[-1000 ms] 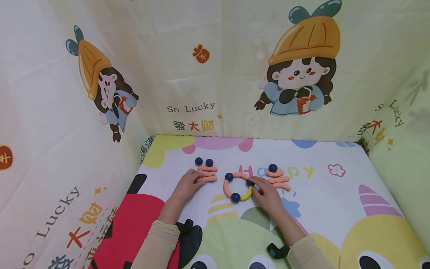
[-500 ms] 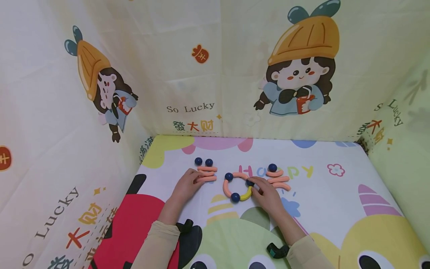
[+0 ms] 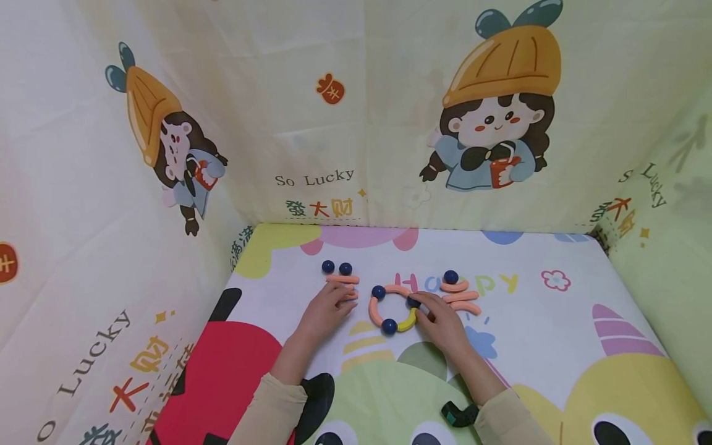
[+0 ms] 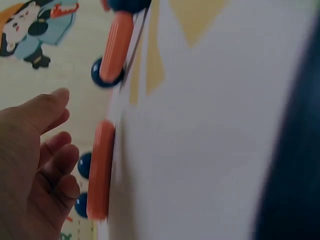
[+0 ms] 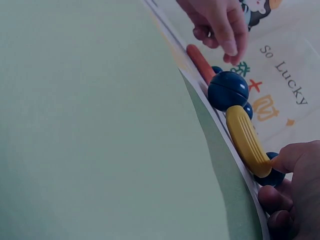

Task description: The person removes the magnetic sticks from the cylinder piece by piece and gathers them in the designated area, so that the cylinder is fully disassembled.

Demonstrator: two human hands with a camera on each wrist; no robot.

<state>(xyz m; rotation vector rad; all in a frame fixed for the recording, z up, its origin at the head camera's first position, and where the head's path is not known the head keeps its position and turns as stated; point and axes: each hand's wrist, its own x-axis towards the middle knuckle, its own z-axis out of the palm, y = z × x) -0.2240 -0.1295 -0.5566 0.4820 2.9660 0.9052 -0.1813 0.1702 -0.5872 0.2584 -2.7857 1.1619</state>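
Observation:
A ring of curved rods and dark blue balls lies at the table's middle. Two of its rods are orange [image 3: 375, 311] and one is yellow [image 3: 408, 321]. My right hand [image 3: 442, 321] pinches the blue ball [image 5: 272, 172] at the ring's right side, where the yellow rod [image 5: 247, 142] ends. My left hand [image 3: 325, 310] hovers by the left group of orange rods, partly hiding them, fingers loosely bent. In the left wrist view, nothing shows between its thumb and fingers, and an orange rod [image 4: 101, 170] lies just beyond them.
Behind the left rods sit two blue balls [image 3: 328, 266]. Right of the ring lie several orange rods [image 3: 460, 296] and another blue ball [image 3: 450, 277]. A printed cloth wall [image 3: 389, 204] closes off the table's back.
My left hand has shifted slightly right and lifted its fingers off the orange rods it was touching. My right hand stays at the ring's ball.

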